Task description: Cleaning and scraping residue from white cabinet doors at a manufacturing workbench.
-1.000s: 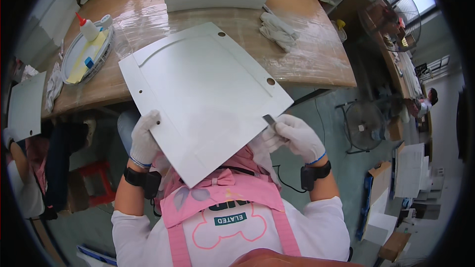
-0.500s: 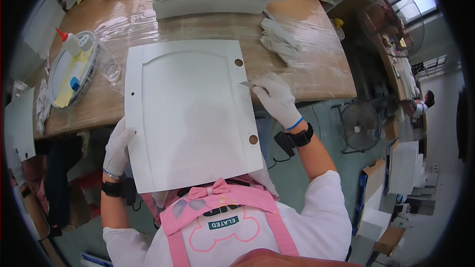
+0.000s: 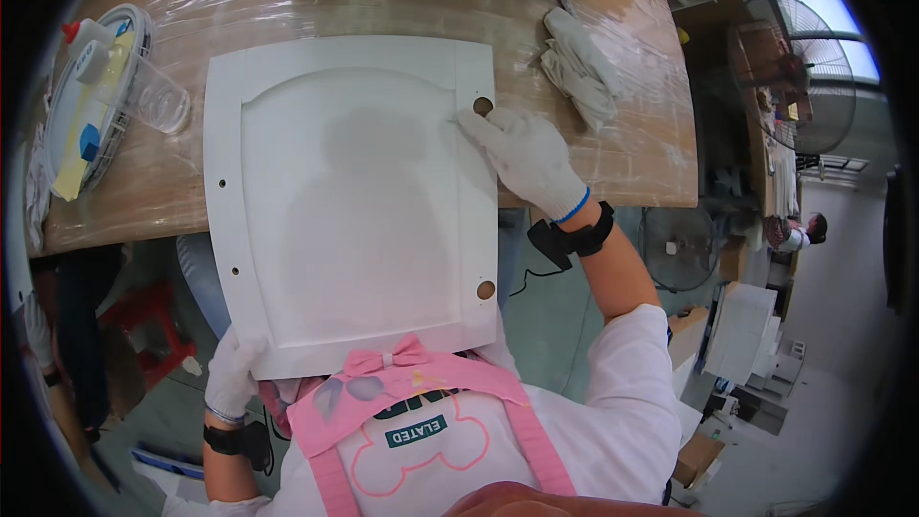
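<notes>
One white panel [image 3: 354,220] reaches from the person's lap out over the desk [image 3: 383,10]. The gloved left hand [image 3: 233,373] grips its near left corner. Well apart, the gloved right hand [image 3: 531,158] bunches its fingers over the right edge, beside the upper hole [image 3: 483,106] (whether they pinch anything, one cannot tell). White cloth [image 3: 581,72] lies beyond.
</notes>
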